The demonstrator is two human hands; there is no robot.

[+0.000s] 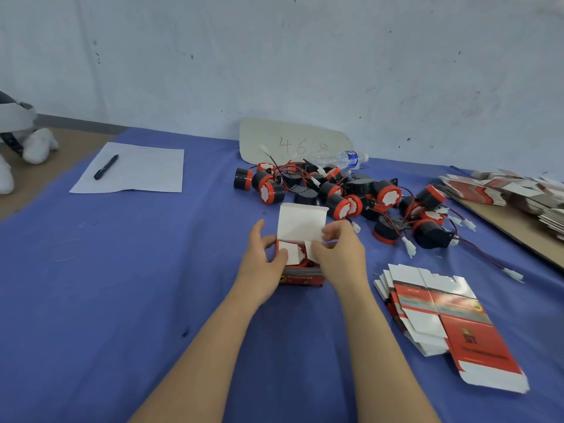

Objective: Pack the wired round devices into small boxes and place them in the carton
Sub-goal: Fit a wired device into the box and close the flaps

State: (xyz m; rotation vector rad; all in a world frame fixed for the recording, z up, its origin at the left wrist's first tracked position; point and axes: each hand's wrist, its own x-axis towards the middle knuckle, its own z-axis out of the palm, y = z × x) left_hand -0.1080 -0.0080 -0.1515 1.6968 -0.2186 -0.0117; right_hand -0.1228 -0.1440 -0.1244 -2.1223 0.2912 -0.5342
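Our left hand (pixel 262 257) grips the small box (pixel 305 278), thumb pressing a side flap (pixel 292 253). Our right hand (pixel 338 254) pinches the other flap (pixel 310 251), with the round device (pixel 302 263) tucked just under both thumbs.

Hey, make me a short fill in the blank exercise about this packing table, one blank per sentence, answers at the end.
1. The left hand and right hand hold the side flaps of the small box, whose top lid stands ____.
2. The black pen lies on a sheet of ____.
3. The water bottle behind the pile of round devices lies on its ____.
4. The stack of flat boxes lies to the ____ of the small box.
Answers: open; paper; side; right.
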